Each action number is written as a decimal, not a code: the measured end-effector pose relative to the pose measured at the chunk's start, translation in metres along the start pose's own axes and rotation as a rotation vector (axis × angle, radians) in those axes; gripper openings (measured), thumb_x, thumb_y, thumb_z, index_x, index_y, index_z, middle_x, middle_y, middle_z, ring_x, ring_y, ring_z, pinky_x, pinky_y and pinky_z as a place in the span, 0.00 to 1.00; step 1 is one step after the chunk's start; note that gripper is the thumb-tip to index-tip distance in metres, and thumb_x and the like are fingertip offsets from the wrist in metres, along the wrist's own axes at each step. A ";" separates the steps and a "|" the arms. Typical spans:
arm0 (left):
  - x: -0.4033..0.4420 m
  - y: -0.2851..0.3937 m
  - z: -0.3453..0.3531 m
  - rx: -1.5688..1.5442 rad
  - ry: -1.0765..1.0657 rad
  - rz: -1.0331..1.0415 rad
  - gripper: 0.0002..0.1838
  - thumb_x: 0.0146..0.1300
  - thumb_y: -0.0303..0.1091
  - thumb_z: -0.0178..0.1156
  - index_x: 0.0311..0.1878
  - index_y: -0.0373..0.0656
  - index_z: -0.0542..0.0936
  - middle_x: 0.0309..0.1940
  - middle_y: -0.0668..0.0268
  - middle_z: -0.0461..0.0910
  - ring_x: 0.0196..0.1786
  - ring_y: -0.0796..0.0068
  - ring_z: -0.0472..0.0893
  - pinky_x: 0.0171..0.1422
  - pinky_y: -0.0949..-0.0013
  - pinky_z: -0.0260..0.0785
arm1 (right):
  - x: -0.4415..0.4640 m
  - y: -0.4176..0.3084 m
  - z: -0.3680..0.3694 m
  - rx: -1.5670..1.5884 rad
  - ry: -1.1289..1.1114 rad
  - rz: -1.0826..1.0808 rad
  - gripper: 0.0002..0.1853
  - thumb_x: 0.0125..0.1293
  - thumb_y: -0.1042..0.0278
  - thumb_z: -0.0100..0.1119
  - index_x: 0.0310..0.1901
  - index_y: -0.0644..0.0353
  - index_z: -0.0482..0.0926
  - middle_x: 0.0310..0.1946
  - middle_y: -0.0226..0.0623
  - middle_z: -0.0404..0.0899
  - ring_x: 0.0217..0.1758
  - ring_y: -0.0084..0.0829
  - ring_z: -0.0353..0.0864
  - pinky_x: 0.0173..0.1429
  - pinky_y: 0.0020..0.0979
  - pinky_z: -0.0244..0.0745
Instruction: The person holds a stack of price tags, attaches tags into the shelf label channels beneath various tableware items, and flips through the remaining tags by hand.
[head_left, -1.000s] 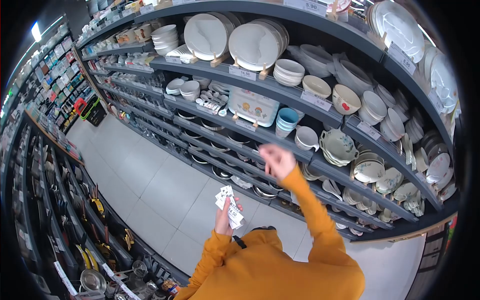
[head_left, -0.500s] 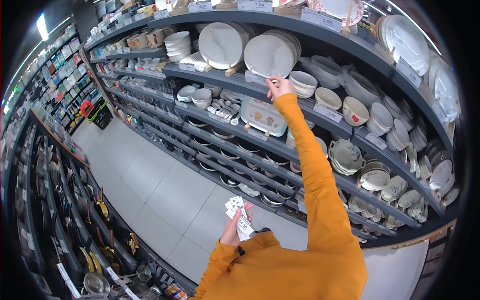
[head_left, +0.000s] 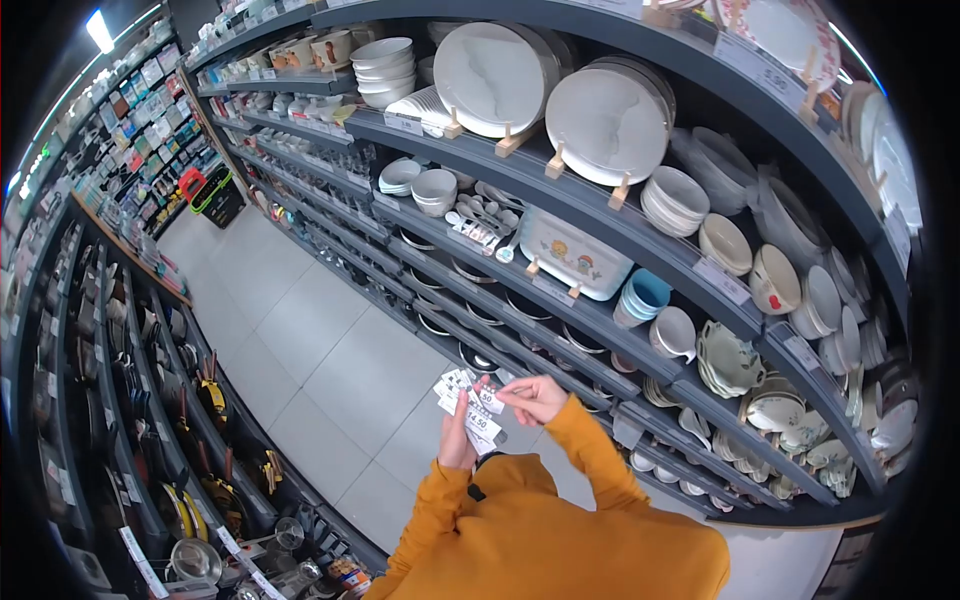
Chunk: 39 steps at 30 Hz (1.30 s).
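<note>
left hand point(head_left: 456, 440) gripping fanned white rectangular paper price labels point(head_left: 478, 424); right hand point(head_left: 538, 398) pinching edge of one white paper label point(head_left: 489, 399).

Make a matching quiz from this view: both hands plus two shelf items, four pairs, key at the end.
1. Left hand
2. Right hand
3. Tray
4. Blue cups

A. Beside a white mug
B. Holding several spread price tags
C. Printed with cartoon figures
D. Pinching the edge of one tag

Pairs: 1-B, 2-D, 3-C, 4-A
</note>
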<state>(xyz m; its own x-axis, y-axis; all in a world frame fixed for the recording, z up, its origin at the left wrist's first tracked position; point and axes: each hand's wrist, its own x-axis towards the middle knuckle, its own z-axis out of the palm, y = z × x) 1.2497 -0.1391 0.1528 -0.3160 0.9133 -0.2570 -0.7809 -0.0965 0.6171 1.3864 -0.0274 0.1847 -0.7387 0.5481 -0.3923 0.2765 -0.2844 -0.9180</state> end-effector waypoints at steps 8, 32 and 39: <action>0.077 0.050 -0.013 0.098 0.085 0.000 0.19 0.73 0.43 0.49 0.57 0.39 0.71 0.48 0.62 0.80 0.37 0.79 0.81 0.39 0.74 0.76 | 0.195 -0.067 -0.080 -0.308 0.530 -0.320 0.19 0.66 0.54 0.59 0.53 0.56 0.77 0.16 0.28 0.80 0.14 0.21 0.74 0.21 0.25 0.67; 0.272 0.189 -0.122 0.092 -0.030 -0.101 0.18 0.72 0.39 0.52 0.57 0.37 0.71 0.44 0.64 0.81 0.41 0.76 0.82 0.45 0.72 0.76 | 0.305 -0.027 0.071 -0.123 0.535 -0.493 0.07 0.62 0.74 0.63 0.40 0.68 0.81 0.31 0.29 0.79 0.31 0.15 0.74 0.31 0.19 0.69; 0.322 0.262 -0.208 0.291 -0.065 -0.065 0.17 0.69 0.38 0.57 0.54 0.36 0.72 0.42 0.65 0.81 0.40 0.80 0.80 0.43 0.74 0.73 | 0.392 -0.056 0.199 0.539 0.656 -0.110 0.27 0.72 0.44 0.44 0.52 0.64 0.77 0.36 0.34 0.79 0.35 0.25 0.79 0.41 0.25 0.78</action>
<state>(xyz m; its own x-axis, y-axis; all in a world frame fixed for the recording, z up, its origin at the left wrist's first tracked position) 0.8316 0.0475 0.0767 -0.2280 0.9381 -0.2608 -0.6080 0.0720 0.7906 0.9587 0.0473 0.0943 -0.1933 0.8914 -0.4100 -0.2288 -0.4473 -0.8646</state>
